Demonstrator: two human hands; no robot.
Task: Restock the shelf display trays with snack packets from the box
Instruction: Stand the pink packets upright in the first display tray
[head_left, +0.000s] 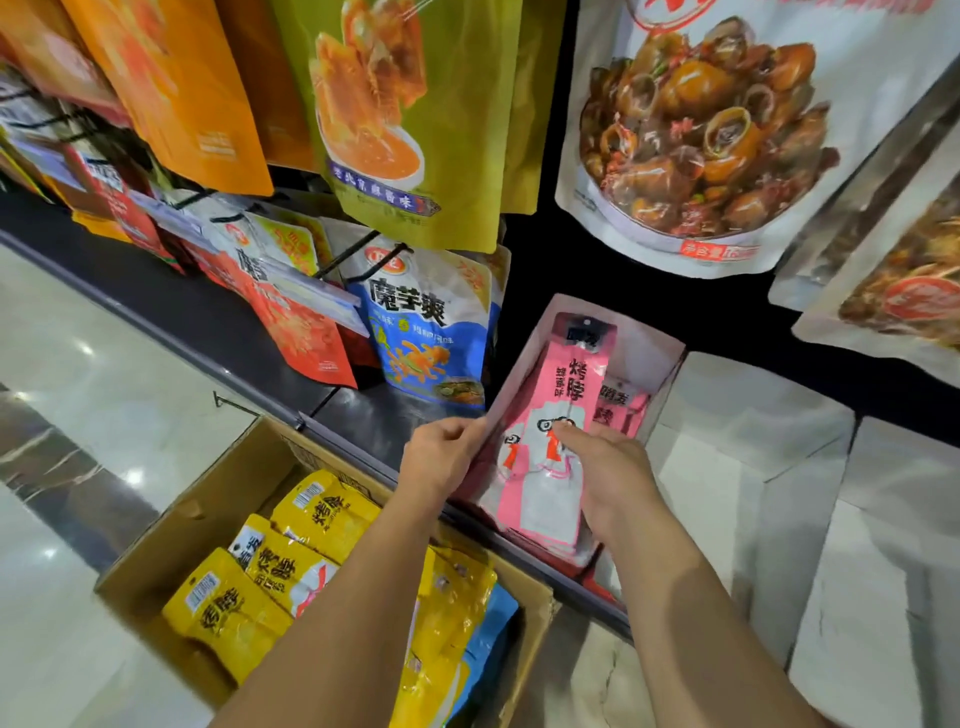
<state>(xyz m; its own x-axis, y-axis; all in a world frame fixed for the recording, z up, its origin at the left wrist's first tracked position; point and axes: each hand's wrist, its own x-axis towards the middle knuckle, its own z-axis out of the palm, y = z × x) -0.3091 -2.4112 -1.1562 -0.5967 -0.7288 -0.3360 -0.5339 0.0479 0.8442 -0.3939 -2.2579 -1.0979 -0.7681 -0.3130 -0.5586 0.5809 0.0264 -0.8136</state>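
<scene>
A clear display tray (657, 358) sits on the low shelf and holds pink snack packets (563, 395) stacked flat. My left hand (441, 460) grips the tray's left wall near its front corner. My right hand (608, 473) lies on top of the pink packets, with its fingers curled round their near end. Below left, an open cardboard box (208, 499) stands on the floor. It is filled with yellow snack packets (291, 556) and has a blue packet (493, 634) at its right side.
Large snack bags hang on hooks above: orange and green ones (410, 119), a white one (691, 130), a blue and white one (431, 332). More clear trays (753, 415) stand to the right on the shelf. Pale glossy floor (78, 364) lies to the left.
</scene>
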